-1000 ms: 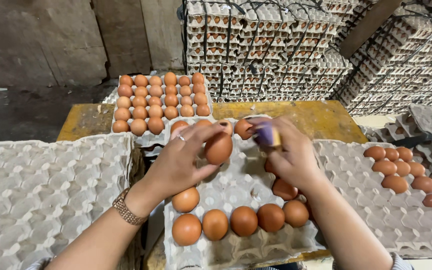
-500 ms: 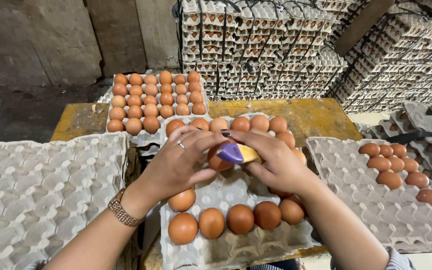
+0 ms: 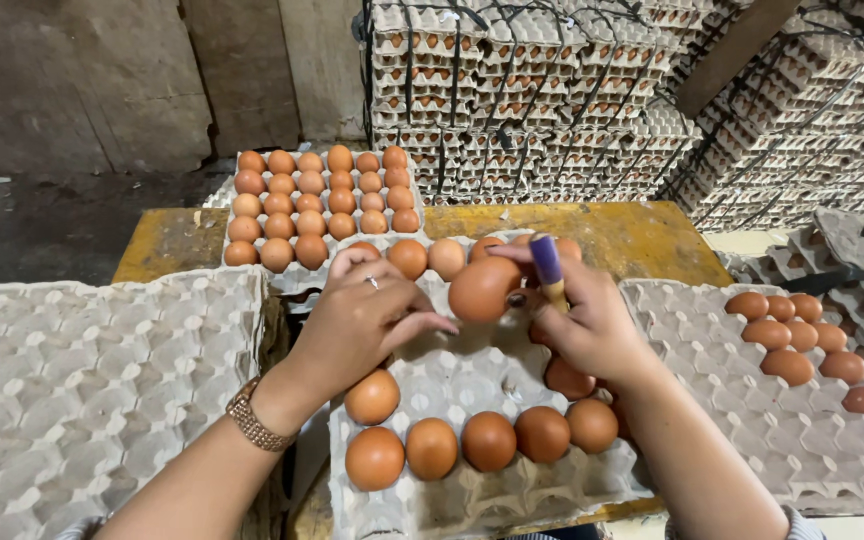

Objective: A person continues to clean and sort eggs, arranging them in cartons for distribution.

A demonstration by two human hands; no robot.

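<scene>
Stacked egg trays (image 3: pixel 552 100), strapped in bundles, fill the background from 12 to 2 o'clock, with a bare concrete wall at 10 o'clock. A yellow counter (image 3: pixel 642 235) carries the work.

At the centre the right hand (image 3: pixel 582 325) holds a brown egg (image 3: pixel 482 290) against its fingertips and also pinches a small purple-tipped brush (image 3: pixel 548 268) between thumb and fingers, so its grip is closed on both. The left hand (image 3: pixel 367 320) wears a ring and a bracelet; its fingers rest loosely spread just beside the egg at 9 o'clock, grasping nothing that shows.

The egg looks light, smooth, rigid and brittle. It would likely crack under a squeeze or a knock, so a gentle cradle around the widest part with several fingertips seems the safest hold.

Beneath the hands lies the middle tray (image 3: pixel 472 375), partly filled: a row of eggs along its far edge, five along its near edge at 6 o'clock, and a few up the sides. A full tray (image 3: pixel 317 205) sits at 11 o'clock, every cup taken. The empty tray (image 3: pixel 82 380) at 8 o'clock tops a stack. At 3 o'clock the right tray (image 3: pixel 742 400) holds about nine eggs in its far corner.
</scene>
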